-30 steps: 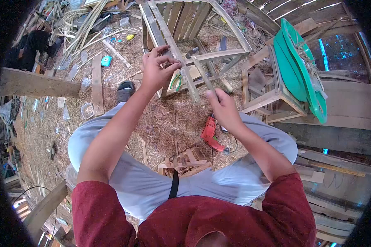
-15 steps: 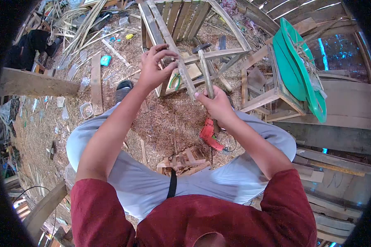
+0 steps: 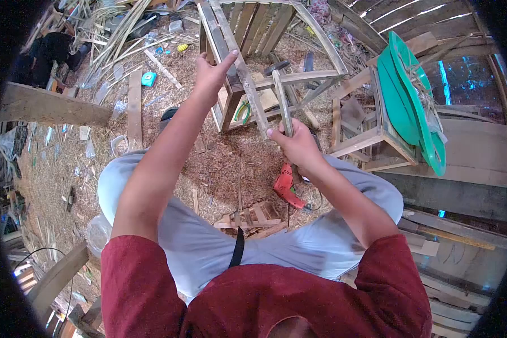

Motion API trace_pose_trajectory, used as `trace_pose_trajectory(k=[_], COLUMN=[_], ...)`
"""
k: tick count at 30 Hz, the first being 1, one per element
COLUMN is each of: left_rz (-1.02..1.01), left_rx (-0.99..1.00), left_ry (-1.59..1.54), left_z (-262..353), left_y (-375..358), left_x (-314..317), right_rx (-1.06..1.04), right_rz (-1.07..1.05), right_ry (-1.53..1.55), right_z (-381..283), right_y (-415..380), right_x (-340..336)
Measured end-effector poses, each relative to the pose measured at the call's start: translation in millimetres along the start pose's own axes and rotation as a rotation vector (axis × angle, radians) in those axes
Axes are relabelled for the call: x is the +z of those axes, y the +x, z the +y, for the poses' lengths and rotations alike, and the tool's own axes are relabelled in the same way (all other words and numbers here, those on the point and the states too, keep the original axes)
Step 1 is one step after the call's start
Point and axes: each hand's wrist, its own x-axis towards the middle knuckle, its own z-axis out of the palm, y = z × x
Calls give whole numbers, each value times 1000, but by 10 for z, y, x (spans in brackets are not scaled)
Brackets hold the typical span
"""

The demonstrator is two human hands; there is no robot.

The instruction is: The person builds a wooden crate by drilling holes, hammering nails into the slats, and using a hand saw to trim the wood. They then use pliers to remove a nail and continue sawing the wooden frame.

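My right hand (image 3: 299, 147) is closed round the handle of a hammer (image 3: 281, 96), whose dark head points away from me. Its thumb touches the near end of a long wooden slat (image 3: 248, 84). This slat lies along the side rail of a slatted wooden frame (image 3: 318, 73), which looks like a chair. My left hand (image 3: 211, 78) grips that side rail, its thumb reaching across to the slat and its other fingers partly hidden. Green-handled pliers (image 3: 243, 110) lie within the frame's lower part.
A red power drill (image 3: 287, 187) lies on the shavings between my legs, beside small wood scraps (image 3: 250, 217). To the right, a green plastic basin (image 3: 400, 96) leans on another wooden frame (image 3: 372, 138). A tape measure (image 3: 148, 79) and a plank (image 3: 134, 112) lie at left.
My left hand has gone from raised, spread fingers above the slat to a grip on the side rail. My right hand keeps the hammer in nearly the same place.
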Motion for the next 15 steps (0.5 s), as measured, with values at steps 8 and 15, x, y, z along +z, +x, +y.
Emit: trace_pose_trajectory(k=[8, 15], left_rz=[-108, -74], left_rx=[-112, -104], left_ry=[-100, -180], left_z=[-76, -159], left_y=[40, 40], left_x=[182, 312], right_rx=[5, -59], right_rz=[30, 43], right_ry=[-39, -90], right_z=[44, 160], right_y=[11, 28], right_x=[-56, -74])
